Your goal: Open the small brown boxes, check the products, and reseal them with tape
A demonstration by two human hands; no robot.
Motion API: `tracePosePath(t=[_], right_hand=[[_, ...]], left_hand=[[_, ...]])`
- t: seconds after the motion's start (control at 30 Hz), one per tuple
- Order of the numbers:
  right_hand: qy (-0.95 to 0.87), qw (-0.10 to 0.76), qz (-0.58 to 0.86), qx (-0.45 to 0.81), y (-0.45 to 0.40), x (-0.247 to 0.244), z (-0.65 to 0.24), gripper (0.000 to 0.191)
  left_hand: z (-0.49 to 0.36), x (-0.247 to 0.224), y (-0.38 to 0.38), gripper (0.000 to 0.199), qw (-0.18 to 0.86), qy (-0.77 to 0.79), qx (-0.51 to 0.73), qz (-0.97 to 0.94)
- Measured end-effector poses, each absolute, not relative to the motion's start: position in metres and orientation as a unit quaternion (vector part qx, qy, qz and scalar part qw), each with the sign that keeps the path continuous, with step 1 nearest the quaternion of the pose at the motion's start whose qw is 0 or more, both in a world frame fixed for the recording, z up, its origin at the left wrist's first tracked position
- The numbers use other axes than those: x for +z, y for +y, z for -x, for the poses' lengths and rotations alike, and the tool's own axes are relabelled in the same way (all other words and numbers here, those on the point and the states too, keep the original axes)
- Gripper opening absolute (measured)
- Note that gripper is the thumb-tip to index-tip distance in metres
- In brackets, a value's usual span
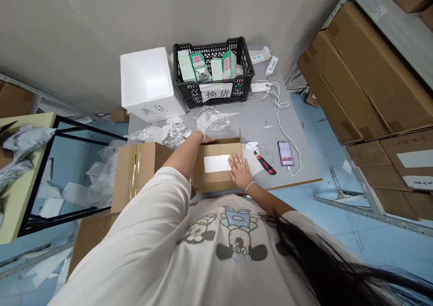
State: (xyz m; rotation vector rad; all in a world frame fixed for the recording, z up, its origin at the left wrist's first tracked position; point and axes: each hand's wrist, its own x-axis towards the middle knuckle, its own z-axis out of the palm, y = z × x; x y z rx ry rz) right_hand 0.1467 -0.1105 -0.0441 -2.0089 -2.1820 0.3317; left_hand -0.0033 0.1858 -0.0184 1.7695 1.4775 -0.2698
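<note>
The cardboard box (211, 182) stands at the near edge of the grey surface (252, 121), directly before the person. The right hand (240, 171) lies flat upon it, with fingers spread beside the white label (216, 163). The left hand (209, 139) is at the far side of the box, mostly hidden, so I cannot tell whether its fingers are open or gripping. A red and black cutter (265, 163) lies just right of the box, near the phone (286, 153). Behind is clear plastic wrap (216, 120).
</note>
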Motion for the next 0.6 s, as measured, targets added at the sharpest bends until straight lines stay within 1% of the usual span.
tracePosePath(t=[0.07, 0.1, 0.23, 0.27, 0.33, 0.4, 0.5, 0.53, 0.6], right_hand=[[-0.722, 0.081, 0.677, 0.115, -0.11, -0.043, -0.148, 0.065], [-0.719, 0.083, 0.68, 0.116, -0.11, -0.042, -0.149, 0.065], [-0.721, 0.086, 0.677, 0.123, -0.117, -0.04, -0.157, 0.065], [-0.721, 0.09, 0.675, 0.128, -0.12, -0.04, -0.16, 0.065], [-0.709, 0.117, 0.68, 0.144, -0.124, -0.041, -0.166, 0.068], [-0.672, 0.185, 0.695, 0.177, -0.124, -0.041, -0.178, 0.076], [-0.565, 0.336, 0.713, 0.242, -0.105, -0.037, -0.214, 0.093], [-0.529, 0.381, 0.711, 0.263, -0.093, -0.033, -0.23, 0.094], [-0.501, 0.434, 0.677, 0.32, -0.061, -0.021, -0.263, 0.084]], left_hand=[[0.018, -0.019, 0.188, 0.053, 0.395, 0.579, -0.19, -0.687], [0.025, -0.018, 0.189, 0.052, 0.418, 0.558, -0.187, -0.692], [0.044, -0.013, 0.187, 0.048, 0.57, 0.461, -0.068, -0.676], [0.047, -0.011, 0.185, 0.048, 0.592, 0.445, -0.029, -0.672], [0.049, -0.007, 0.18, 0.048, 0.594, 0.431, 0.043, -0.678], [0.048, -0.003, 0.171, 0.046, 0.565, 0.423, 0.097, -0.702], [0.045, -0.003, 0.154, 0.037, 0.54, 0.378, 0.112, -0.743], [0.044, -0.004, 0.148, 0.035, 0.543, 0.364, 0.108, -0.749], [0.045, -0.01, 0.139, 0.034, 0.559, 0.358, 0.098, -0.742]])
